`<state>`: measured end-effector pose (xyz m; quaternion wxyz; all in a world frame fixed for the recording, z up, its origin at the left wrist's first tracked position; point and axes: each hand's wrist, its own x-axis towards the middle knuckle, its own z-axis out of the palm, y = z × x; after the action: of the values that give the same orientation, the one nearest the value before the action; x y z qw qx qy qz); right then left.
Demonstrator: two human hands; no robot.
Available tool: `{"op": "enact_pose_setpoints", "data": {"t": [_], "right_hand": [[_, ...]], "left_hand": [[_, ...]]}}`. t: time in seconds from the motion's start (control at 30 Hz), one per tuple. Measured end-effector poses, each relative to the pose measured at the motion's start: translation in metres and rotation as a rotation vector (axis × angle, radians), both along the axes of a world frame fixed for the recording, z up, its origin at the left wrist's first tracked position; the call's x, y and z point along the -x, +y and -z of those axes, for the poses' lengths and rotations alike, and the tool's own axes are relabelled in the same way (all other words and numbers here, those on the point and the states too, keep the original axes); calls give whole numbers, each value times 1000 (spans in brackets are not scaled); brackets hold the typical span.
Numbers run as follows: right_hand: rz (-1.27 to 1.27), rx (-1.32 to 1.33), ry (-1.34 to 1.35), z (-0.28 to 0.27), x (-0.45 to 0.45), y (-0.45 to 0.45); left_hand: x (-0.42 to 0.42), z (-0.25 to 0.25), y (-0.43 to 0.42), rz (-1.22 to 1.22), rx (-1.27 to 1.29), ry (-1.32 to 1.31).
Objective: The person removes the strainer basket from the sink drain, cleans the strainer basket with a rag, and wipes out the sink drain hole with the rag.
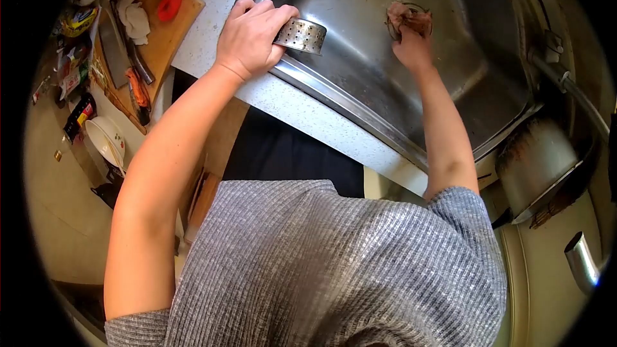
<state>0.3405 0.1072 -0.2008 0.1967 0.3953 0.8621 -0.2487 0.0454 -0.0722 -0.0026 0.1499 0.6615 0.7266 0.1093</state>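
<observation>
A small perforated metal strainer cup is gripped in my left hand, above the near left rim of the steel sink. Down in the basin, my right hand has its fingers closed on a crumpled pinkish-brown cloth. The cloth is at the round drain, whose ring shows partly around it. Wet patches and stains mark the bottom of the basin.
On the left, a wooden cutting board bears a cleaver, a crumpled white cloth and a red item. A bowl is below. Right of the sink are a metal pot and a pipe.
</observation>
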Motion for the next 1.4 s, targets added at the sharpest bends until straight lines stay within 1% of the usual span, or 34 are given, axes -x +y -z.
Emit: {"op": "enact_pose_setpoints", "data": {"t": [0.03, 0.13, 0.23, 0.27, 0.33, 0.43, 0.53, 0.6, 0.63, 0.67, 0.7, 0.77, 0.8, 0.87, 0.93, 1.0, 1.03, 1.07, 1.13, 1.17, 1.23, 1.3, 1.33, 1.4], "right_hand": [[-13, 106, -76, -6, 8, 6], [90, 296, -205, -10, 25, 22], [-32, 249, -323, 4, 32, 27], [-78, 269, -347, 5, 29, 28], [-169, 300, -390, 3, 28, 34], [-360, 228, -555, -2, 30, 33], [-712, 133, -691, -10, 37, 40], [-987, -56, -769, 23, 22, 39], [-1145, -158, -777, 28, 17, 43], [-1299, -269, -778, 34, 12, 47], [-1469, -381, -748, 27, 8, 51], [-1637, -525, -634, 27, -7, 58], [-1633, -560, -558, 29, -13, 61], [-1613, -498, -609, 43, -15, 59], [-1557, -301, -852, 45, 10, 40], [-1190, -115, -800, 36, 17, 34], [-1053, -64, -750, 25, 22, 37], [-918, -14, -691, 14, 27, 39], [-745, 20, -524, -14, 32, 40], [-630, 60, -540, -12, 31, 42], [-403, 136, -549, 9, 38, 42], [-173, 274, -469, 47, 38, 50], [-57, 339, -432, 56, 35, 51], [1, 301, -365, 65, 21, 47]], "left_hand": [[0, -1, 0, 0, 3, -1], [1, -2, 0, 0, 21, 0], [2, 0, 0, -10, 33, 1], [2, 0, 0, -11, 38, -1], [3, 1, -1, -11, 45, -16], [2, 1, -2, -21, 60, -18], [4, 2, 0, -22, 57, -24], [3, 3, -1, -35, 49, -24], [3, 3, -2, -39, 47, -30], [4, 4, -2, -40, 45, -32], [4, 4, -2, -38, 44, -38], [3, 4, -4, -42, 52, -34], [4, 4, -3, -45, 54, -30], [3, 4, -3, -43, 54, -33], [6, 3, -2, -38, 55, -17], [4, 2, -2, -31, 54, -6], [3, 3, -3, -28, 50, -2], [4, 5, -3, -29, 37, 5], [4, 3, -2, -31, 33, -3], [3, 2, -1, -30, 36, -10], [5, 2, -2, -33, 45, -7], [6, 5, -4, -23, 8, 0], [6, 6, -5, -22, 9, 1], [5, 8, -4, -18, 3, 5]]}}
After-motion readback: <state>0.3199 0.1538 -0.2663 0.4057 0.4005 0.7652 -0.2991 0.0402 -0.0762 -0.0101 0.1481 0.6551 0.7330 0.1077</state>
